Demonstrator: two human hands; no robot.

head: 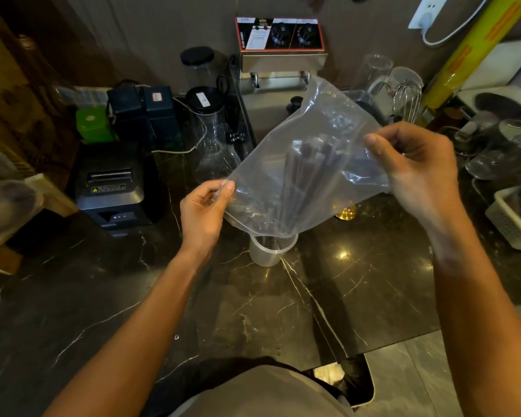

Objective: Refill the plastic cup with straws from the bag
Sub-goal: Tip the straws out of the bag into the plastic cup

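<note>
Pinching the limp, slippery clear bag (307, 164) at opposite edges, both hands (203, 210) (419, 170) funnel its stiff, light straws (298, 176), apparently, into the plastic cup (268, 251).

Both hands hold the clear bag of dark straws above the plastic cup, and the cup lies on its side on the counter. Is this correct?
Not quite. In the head view the plastic cup stands upright on the counter, not on its side. The rest holds: the left hand and right hand hold the clear bag of dark straws above it.

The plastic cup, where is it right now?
In the head view, the plastic cup stands mid-frame on the dark marble counter, directly under the straw-filled bag held by both hands.
</note>
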